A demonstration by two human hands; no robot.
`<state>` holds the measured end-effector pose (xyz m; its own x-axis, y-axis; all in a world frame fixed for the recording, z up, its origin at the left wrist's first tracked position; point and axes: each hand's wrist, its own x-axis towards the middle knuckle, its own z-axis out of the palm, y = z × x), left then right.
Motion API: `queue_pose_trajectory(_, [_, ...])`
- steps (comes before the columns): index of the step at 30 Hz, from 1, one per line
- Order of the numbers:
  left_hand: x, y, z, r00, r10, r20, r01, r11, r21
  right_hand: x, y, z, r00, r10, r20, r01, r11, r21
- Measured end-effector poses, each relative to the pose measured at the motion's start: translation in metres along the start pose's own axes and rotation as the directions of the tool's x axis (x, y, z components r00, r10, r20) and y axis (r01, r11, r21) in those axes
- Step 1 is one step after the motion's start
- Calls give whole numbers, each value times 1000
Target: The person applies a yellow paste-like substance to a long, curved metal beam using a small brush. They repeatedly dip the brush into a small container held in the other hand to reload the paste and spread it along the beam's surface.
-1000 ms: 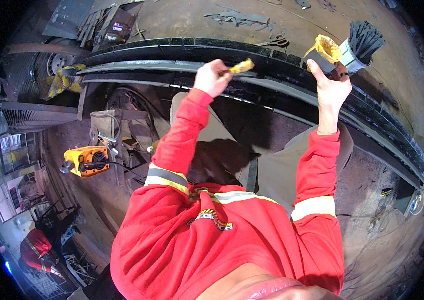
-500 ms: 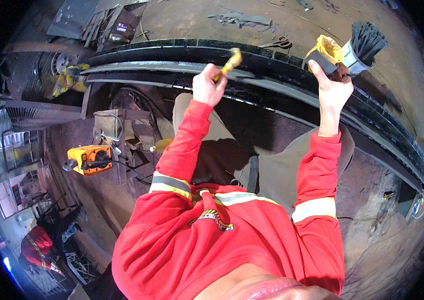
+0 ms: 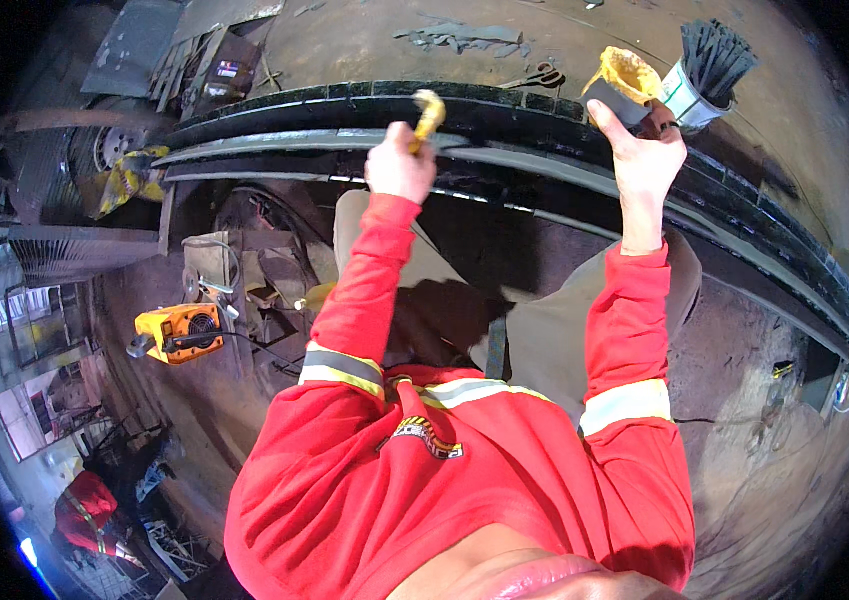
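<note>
My left hand [image 3: 399, 172] is closed around a short yellow paintbrush [image 3: 428, 118], its pale, smeared end pointing up and away from me. The brush is over a long dark metal beam [image 3: 294, 108] with grey strips along it; whether it touches the surface I cannot tell. Farther right, my right hand [image 3: 646, 158] grips a dark cup [image 3: 616, 100] tilted slightly, with thick yellow material [image 3: 632, 72] coating its rim and inside. Just beyond the cup stands a whitish bucket [image 3: 689, 104] packed with dark thin rods [image 3: 719, 60].
Scissors [image 3: 542, 75] and dark scraps [image 3: 464, 38] lie on the floor beyond the beam. An orange machine with a fan grille [image 3: 182, 333] and cables sits at left. A yellow-black cloth [image 3: 132, 182] is near the beam's left end. Another person in red [image 3: 86, 510] is at lower left.
The view has shifted slightly. My left hand and the brush have moved a little left along the beam, and the brush stands more upright. My right hand still holds the cup.
</note>
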<state>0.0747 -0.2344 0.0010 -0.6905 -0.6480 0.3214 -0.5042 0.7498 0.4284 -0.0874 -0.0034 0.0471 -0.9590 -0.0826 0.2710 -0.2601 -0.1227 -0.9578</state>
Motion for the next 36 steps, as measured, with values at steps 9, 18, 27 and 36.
queue_pose_trajectory(9, [9, 0, 1, 992, 41, 121, -35, 998, -59, 3, -1, -7, 998, -21, -51, 20, 1000, -23])
queue_pose_trajectory(18, [34, -1, -23, 969, -146, 199, 51, 906, 421, 6, 1, -7, 996, -41, -77, 42, 999, 14])
queue_pose_trajectory(27, [-3, 65, 26, 946, 232, 226, -216, 972, -93, 8, 0, -17, 994, -55, -97, 60, 997, 54])
queue_pose_trajectory(36, [-13, 36, -18, 983, 146, 115, -103, 944, -314, 9, 1, -17, 990, -54, -132, 52, 998, -19])
